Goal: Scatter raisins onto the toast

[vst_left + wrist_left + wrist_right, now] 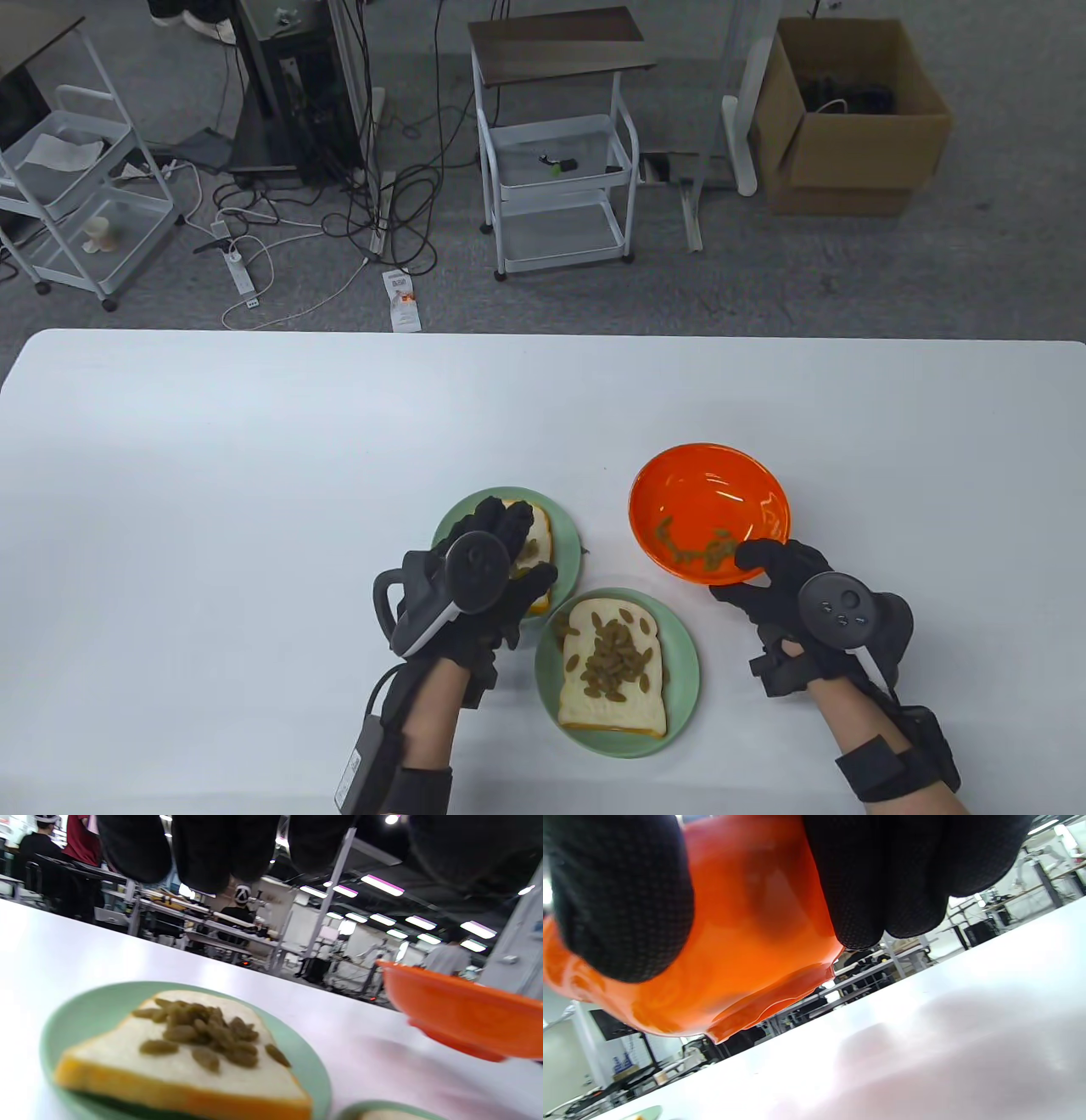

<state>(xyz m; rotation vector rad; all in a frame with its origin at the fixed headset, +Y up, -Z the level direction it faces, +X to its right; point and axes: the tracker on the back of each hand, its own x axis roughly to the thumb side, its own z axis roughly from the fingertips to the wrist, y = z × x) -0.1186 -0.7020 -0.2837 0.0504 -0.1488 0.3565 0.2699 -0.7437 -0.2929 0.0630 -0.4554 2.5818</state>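
Two slices of toast lie on green plates. The near toast (pixel 612 679) carries a heap of raisins (pixel 615 654). The far toast (pixel 536 543) is partly under my left hand (pixel 524 545), which hovers over it with fingers spread and nothing seen in it. In the left wrist view this toast (pixel 182 1065) carries raisins (pixel 208 1031), below my fingers (pixel 203 849). My right hand (pixel 764 569) grips the near rim of the orange bowl (pixel 708 501), thumb on the inside, and holds it tilted off the table. Raisins (pixel 700 548) sit in its lower side. The right wrist view shows my fingers (pixel 882 878) under the bowl (pixel 746 942).
The far plate (pixel 454 526) and near plate (pixel 679 679) almost touch. A few loose raisins lie on the near plate's left rim (pixel 562 626). The white table (pixel 254 509) stretches to the left and back. Carts and a cardboard box stand on the floor beyond the table.
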